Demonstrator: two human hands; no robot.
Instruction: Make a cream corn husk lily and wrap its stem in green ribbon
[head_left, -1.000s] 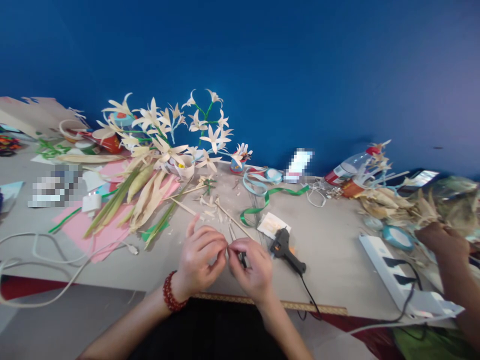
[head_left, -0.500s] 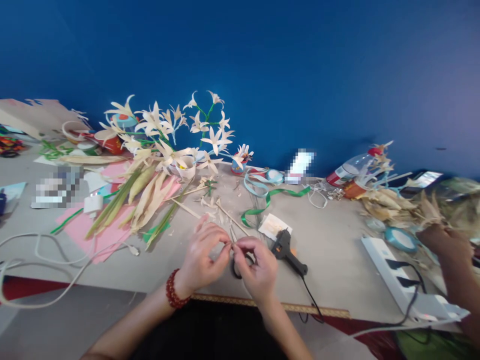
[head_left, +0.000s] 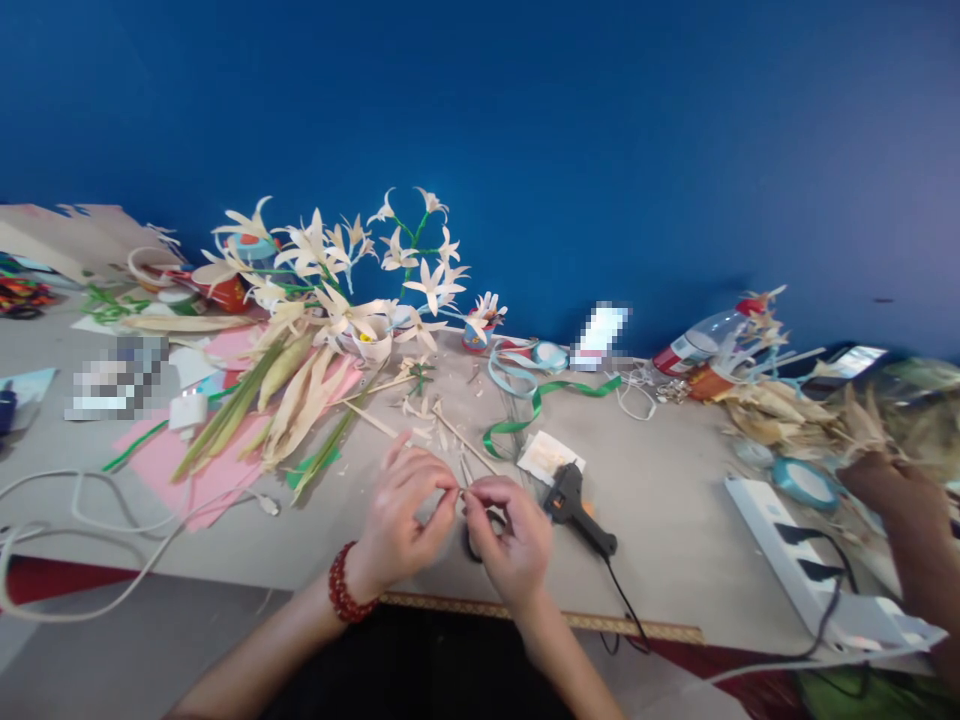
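My left hand [head_left: 409,515], with a red bead bracelet [head_left: 347,582] on its wrist, is closed in a pinch. Its thumb and forefinger meet the fingertips of my right hand [head_left: 511,530], which is pinched too. Whatever lies between the fingertips is too small to make out. Beneath and behind my right hand lie scissors [head_left: 474,545] with black handles, partly hidden. A black glue gun [head_left: 577,510] rests to the right of that hand, its nozzle end by a white pad [head_left: 551,456]. Thin pale sticks [head_left: 465,440] and husk scraps [head_left: 427,418] lie just beyond my fingers.
Pale husk flowers [head_left: 352,290] stand at the back left, above corn husks [head_left: 296,410] and pink paper [head_left: 161,465]. Green ribbon [head_left: 536,405] curls behind the glue gun. At right are a power strip [head_left: 787,560], a plastic bottle [head_left: 690,340] and another person's hand [head_left: 892,495] holding dry husk.
My hands stay almost in place, fingertips still together with a slight shift of the fingers. The whole view has moved very slightly. The other person's hand has hardly changed.
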